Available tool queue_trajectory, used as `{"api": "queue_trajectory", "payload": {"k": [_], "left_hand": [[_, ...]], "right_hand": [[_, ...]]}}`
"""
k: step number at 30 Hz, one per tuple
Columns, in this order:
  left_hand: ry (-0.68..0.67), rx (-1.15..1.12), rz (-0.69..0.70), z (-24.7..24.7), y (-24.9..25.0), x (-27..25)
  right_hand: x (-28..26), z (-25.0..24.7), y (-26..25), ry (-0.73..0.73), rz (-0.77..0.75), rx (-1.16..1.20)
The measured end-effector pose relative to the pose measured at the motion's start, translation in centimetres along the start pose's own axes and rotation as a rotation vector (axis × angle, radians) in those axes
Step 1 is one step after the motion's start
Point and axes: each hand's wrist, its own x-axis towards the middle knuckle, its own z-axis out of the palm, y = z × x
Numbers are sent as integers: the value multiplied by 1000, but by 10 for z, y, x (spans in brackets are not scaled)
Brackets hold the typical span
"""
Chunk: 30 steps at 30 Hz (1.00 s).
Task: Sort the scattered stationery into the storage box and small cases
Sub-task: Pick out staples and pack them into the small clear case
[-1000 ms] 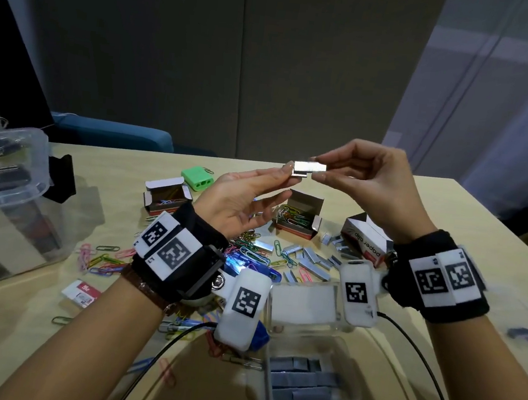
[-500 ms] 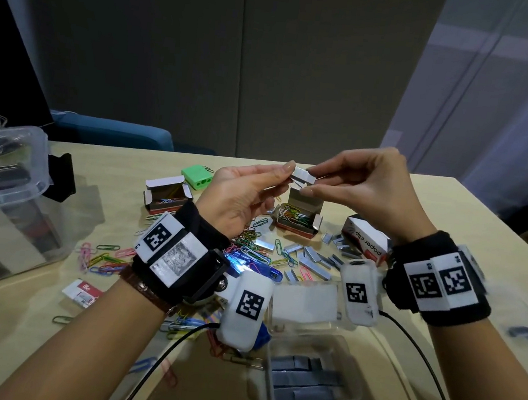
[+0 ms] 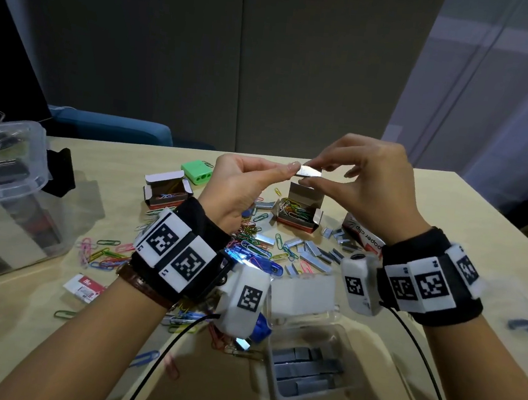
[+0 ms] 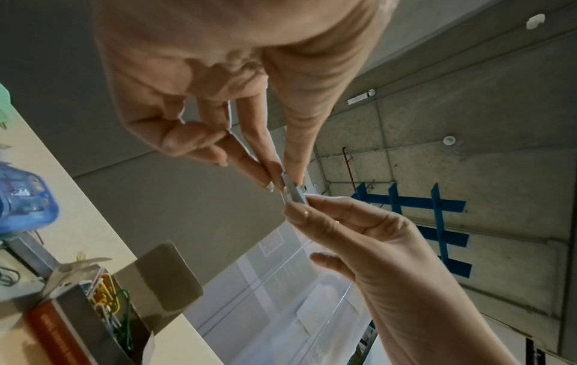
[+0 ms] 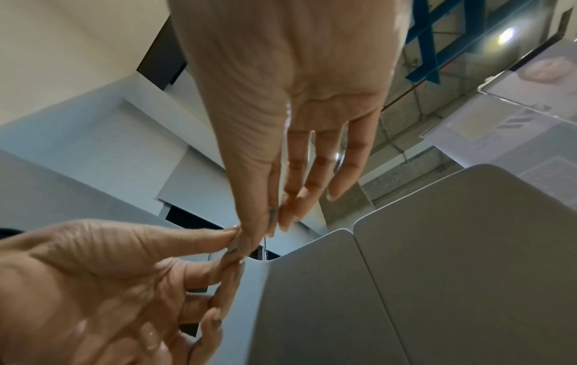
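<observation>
Here, short silvery metal staple strip (image 3: 308, 171) held aloft between both hands, long axis spanning them; left hand (image 3: 240, 190) pinches one end, right hand (image 3: 365, 191) the other; clear staple case (image 3: 309, 366) lies below, nearer the wrists.

Bare table (image 3: 404, 196) far right; paper clips (image 3: 252, 248), staple strips (image 3: 312, 254), open cardboard boxes (image 3: 298, 215) across the middle

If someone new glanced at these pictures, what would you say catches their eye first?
First, both hands raised above the table, the left hand and the right hand pinching one small strip of staples between their fingertips. Beneath them, coloured paper clips and loose staple strips lie scattered across the table. Nearest the camera, a small clear case holds neatly laid staple strips.
</observation>
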Motion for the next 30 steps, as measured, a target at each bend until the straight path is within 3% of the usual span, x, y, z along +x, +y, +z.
{"api": "queue_trajectory", "payload": {"k": [10,16,21,30], "left_hand": [[-58,68,54,-5,-2,3],[-85,147,-27,-11,3,7],[-122,231,70,-12,3,6],[-486,716,165,-43,17,-10]], "right_hand": [[-1,-1,-4,10,-43,-141],[0,-2,-4,-46,-54,-261],[0,-3,-8,-96,-69,-369],[-17,-31,-20,-197,-19,-273]]}}
